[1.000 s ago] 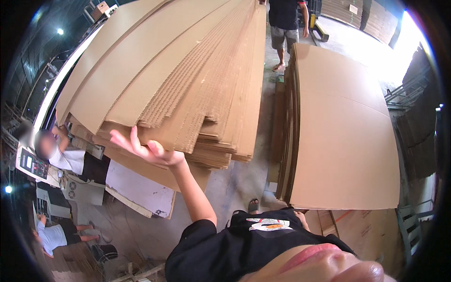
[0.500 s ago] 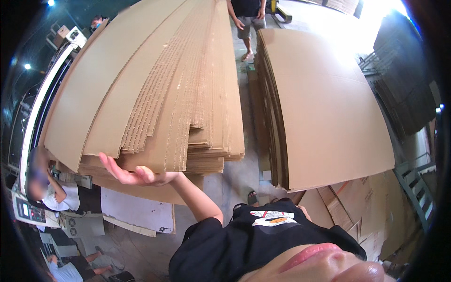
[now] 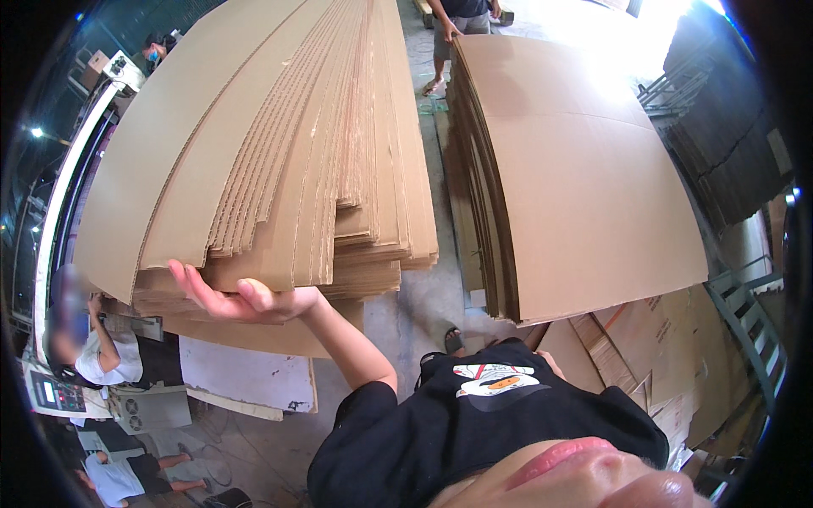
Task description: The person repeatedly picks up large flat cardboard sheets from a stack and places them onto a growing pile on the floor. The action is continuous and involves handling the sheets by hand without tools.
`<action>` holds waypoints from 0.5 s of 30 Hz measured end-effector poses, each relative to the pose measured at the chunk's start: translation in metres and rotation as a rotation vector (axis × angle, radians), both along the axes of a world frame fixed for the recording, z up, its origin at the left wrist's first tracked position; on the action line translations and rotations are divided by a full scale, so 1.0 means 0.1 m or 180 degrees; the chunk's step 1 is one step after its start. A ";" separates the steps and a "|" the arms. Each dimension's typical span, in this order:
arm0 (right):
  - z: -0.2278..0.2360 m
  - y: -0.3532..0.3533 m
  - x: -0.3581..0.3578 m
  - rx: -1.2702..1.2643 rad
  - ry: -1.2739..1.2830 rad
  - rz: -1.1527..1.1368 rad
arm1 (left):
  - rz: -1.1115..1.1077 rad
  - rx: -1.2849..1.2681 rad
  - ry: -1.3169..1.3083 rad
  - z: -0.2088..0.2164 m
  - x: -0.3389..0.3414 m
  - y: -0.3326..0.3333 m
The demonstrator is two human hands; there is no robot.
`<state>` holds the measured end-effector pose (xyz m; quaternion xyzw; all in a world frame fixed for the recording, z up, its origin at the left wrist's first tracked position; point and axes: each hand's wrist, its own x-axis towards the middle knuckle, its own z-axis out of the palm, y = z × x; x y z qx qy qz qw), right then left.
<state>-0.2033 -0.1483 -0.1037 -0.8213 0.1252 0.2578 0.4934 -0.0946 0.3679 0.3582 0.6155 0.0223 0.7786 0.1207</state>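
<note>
My left hand (image 3: 233, 296) is palm up at the near edge of a tall stack of brown corrugated cardboard sheets (image 3: 279, 161). Its fingers are stretched out and apart, touching the sheet edges without closing round them. The stack's upper sheets are fanned out in steps, with their fluted edges showing. To the right stands a second stack of cardboard (image 3: 593, 186), topped by a broad flat sheet. My right hand is out of sight; only a bit of that arm shows beside my black shirt.
A person (image 3: 461, 25) stands at the right stack's far corner, one hand at its edge. At left are a long machine (image 3: 63, 195), a control panel (image 3: 59, 396) and several people. Flattened cardboard (image 3: 652, 347) and a grey metal rack (image 3: 749, 322) lie at right.
The whole view has shifted slightly. The far person has moved right, to the corner of the right stack, and now has a hand at it. My left hand stays against the sheet edges.
</note>
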 end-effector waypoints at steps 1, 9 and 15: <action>-0.37 -0.16 0.05 -0.0122 0.0413 0.0021 | 0.0010 -0.0036 0.0004 0.00 0.00 -0.01; -1.14 -0.22 0.10 -0.0273 0.0900 0.0073 | 0.0093 -0.0073 0.0042 0.04 -0.04 -0.08; -0.74 -0.03 0.12 -0.0616 0.0793 0.0323 | 0.0023 0.0030 -0.0018 0.03 0.00 -0.10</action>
